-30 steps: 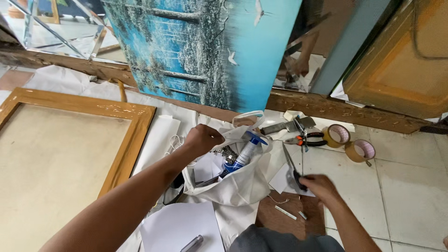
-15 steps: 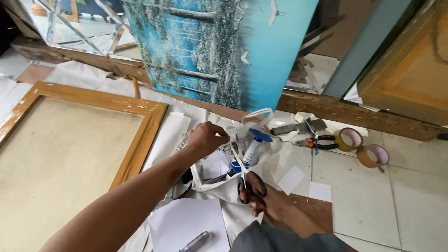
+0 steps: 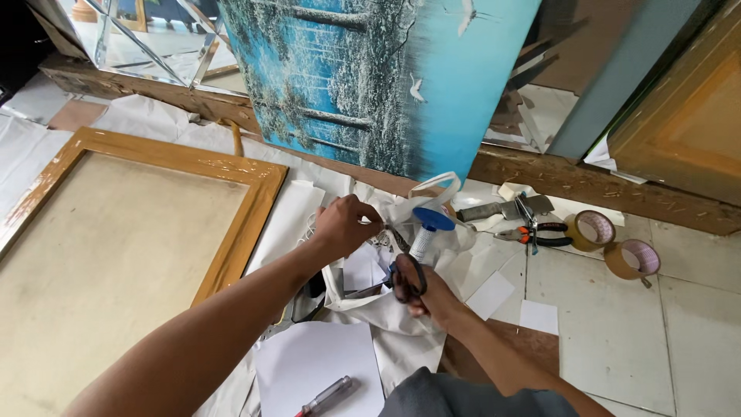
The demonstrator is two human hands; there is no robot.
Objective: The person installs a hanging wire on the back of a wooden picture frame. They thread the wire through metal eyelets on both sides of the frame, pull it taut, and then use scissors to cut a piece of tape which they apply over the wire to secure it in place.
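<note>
the left hand [image 3: 345,224] is pinched shut on the top edge of a white plastic bag [image 3: 386,305], which lies on the floor near the middle of the scene. the right hand [image 3: 436,297] comes in from the near right, its grip clenched through the dark handles of a pair of scissors [image 3: 407,278], held just beside the bag's opening. a white bottle with a blue cap [image 3: 427,232] stands up out of the bag, between the two hands.

left of the bag lies a gold picture frame [image 3: 231,232] with a plain beige backing. a blue landscape painting [image 3: 370,77] leans at the far side. to the right, on the floor tiles [image 3: 617,324], lie red-handled pliers [image 3: 532,234] and two rolls of brown tape [image 3: 614,243] — side by side. a white sheet [image 3: 309,363] with a screwdriver [image 3: 328,396] on it lies near.
</note>
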